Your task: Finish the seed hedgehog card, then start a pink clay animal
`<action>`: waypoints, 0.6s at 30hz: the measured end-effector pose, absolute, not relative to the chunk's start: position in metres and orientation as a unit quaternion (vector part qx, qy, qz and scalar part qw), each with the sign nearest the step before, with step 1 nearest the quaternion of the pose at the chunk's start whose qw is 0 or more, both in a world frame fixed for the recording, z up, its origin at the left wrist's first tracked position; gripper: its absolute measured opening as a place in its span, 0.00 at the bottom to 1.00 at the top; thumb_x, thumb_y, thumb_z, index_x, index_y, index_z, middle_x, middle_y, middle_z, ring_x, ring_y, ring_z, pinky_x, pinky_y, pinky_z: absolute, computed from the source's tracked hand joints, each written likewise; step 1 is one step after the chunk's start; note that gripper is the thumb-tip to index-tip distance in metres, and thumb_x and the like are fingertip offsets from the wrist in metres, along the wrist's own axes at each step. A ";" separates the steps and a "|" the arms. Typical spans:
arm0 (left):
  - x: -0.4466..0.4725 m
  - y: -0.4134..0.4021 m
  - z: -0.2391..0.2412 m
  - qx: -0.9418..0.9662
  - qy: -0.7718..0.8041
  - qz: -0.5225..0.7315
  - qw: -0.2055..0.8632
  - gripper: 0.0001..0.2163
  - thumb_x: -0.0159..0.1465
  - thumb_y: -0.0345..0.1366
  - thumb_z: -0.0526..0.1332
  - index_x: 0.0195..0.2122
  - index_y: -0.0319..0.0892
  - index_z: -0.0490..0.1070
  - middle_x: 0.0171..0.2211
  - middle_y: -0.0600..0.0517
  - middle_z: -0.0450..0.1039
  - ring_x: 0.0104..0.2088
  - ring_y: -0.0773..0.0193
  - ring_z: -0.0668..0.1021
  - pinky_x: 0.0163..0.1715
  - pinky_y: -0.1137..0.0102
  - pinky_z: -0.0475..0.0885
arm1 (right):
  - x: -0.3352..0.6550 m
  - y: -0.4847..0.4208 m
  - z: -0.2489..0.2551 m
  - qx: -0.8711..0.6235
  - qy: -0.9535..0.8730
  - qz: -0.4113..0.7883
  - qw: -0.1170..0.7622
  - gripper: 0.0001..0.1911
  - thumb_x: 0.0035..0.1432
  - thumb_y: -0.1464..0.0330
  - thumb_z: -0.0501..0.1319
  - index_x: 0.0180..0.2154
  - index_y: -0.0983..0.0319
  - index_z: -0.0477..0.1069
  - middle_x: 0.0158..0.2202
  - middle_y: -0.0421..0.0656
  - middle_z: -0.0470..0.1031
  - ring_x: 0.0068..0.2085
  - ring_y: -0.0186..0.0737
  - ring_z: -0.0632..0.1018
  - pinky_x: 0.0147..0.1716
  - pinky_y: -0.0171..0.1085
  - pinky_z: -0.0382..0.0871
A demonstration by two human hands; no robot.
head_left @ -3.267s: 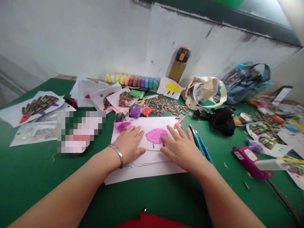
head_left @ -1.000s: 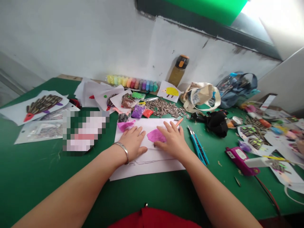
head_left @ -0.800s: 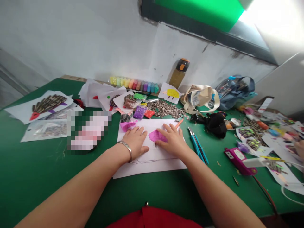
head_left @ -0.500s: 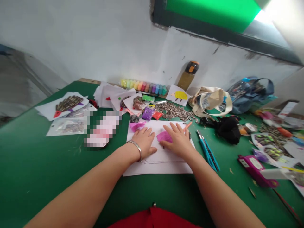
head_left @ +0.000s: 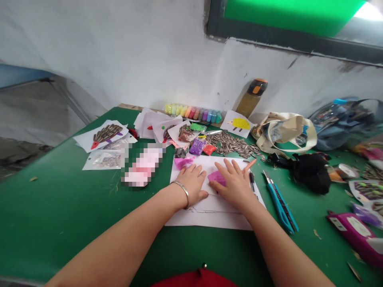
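Note:
White paper sheets [head_left: 206, 219] lie stacked on the green table in front of me. My left hand [head_left: 192, 185], with a silver bangle at the wrist, rests on the paper with its fingers stretched out. Just beyond its fingertips is a crumpled pink-purple piece [head_left: 183, 162]. My right hand [head_left: 235, 183] lies spread on the paper, partly over a flat pink-purple patch [head_left: 217, 177]. Beside the right hand are a black pen [head_left: 252, 181] and an orange stick-like thing [head_left: 250, 165], both partly hidden. Neither hand holds anything that I can see.
A teal utility knife [head_left: 281, 203] lies right of the paper. Behind it are sunflower seeds [head_left: 231, 144], small clay packets [head_left: 197, 146] and a bottle [head_left: 251, 97]. Left are a seed-covered hedgehog picture [head_left: 106, 135] and a blurred pink item [head_left: 143, 165]. A magenta device [head_left: 353, 235] sits far right.
The camera view has turned left, so the scene sits further right in the picture. Both hands stay spread on the paper, almost unmoved against it.

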State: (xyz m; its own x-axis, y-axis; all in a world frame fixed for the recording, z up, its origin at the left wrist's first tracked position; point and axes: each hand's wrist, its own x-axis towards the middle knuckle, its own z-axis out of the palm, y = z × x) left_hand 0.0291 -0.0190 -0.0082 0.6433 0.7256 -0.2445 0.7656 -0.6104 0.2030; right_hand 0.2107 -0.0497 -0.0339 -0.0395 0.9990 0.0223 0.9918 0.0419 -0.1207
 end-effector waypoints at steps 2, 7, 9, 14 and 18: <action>0.029 -0.019 -0.008 0.895 0.417 -0.068 0.147 0.32 0.63 0.49 0.58 0.64 0.36 0.56 0.67 0.39 0.50 0.66 0.42 0.53 0.62 0.47 0.53 | 0.209 -0.050 -0.034 -0.691 -0.720 0.032 0.054 0.34 0.60 0.49 0.54 0.64 0.53 0.57 0.69 0.50 0.50 0.68 0.61 0.48 0.59 0.68 0.41; 0.029 -0.019 -0.007 0.895 0.415 -0.067 0.151 0.32 0.63 0.48 0.59 0.63 0.36 0.57 0.67 0.39 0.50 0.66 0.42 0.53 0.62 0.47 0.53 | 0.207 -0.051 -0.032 -0.693 -0.718 0.033 0.056 0.33 0.60 0.51 0.54 0.64 0.54 0.57 0.69 0.51 0.50 0.68 0.60 0.48 0.60 0.68 0.42; 0.029 -0.019 -0.007 0.894 0.415 -0.068 0.153 0.32 0.62 0.48 0.59 0.64 0.37 0.56 0.67 0.39 0.50 0.66 0.42 0.53 0.62 0.47 0.53 | 0.206 -0.051 -0.032 -0.694 -0.717 0.037 0.058 0.34 0.60 0.50 0.53 0.64 0.54 0.57 0.69 0.50 0.50 0.68 0.60 0.48 0.60 0.68 0.42; 0.029 -0.019 -0.008 0.898 0.411 -0.060 0.145 0.31 0.62 0.48 0.58 0.63 0.37 0.57 0.66 0.39 0.52 0.65 0.42 0.55 0.61 0.47 0.54 | 0.206 -0.049 -0.035 -0.690 -0.721 0.032 0.056 0.33 0.60 0.49 0.54 0.64 0.53 0.58 0.68 0.50 0.51 0.68 0.61 0.48 0.60 0.69 0.40; 0.029 -0.019 -0.009 0.901 0.408 -0.057 0.136 0.31 0.62 0.48 0.58 0.62 0.37 0.58 0.66 0.39 0.53 0.65 0.42 0.56 0.61 0.47 0.54 | 0.205 -0.049 -0.037 -0.684 -0.726 0.025 0.061 0.33 0.61 0.50 0.53 0.64 0.54 0.58 0.68 0.51 0.52 0.68 0.61 0.49 0.60 0.69 0.41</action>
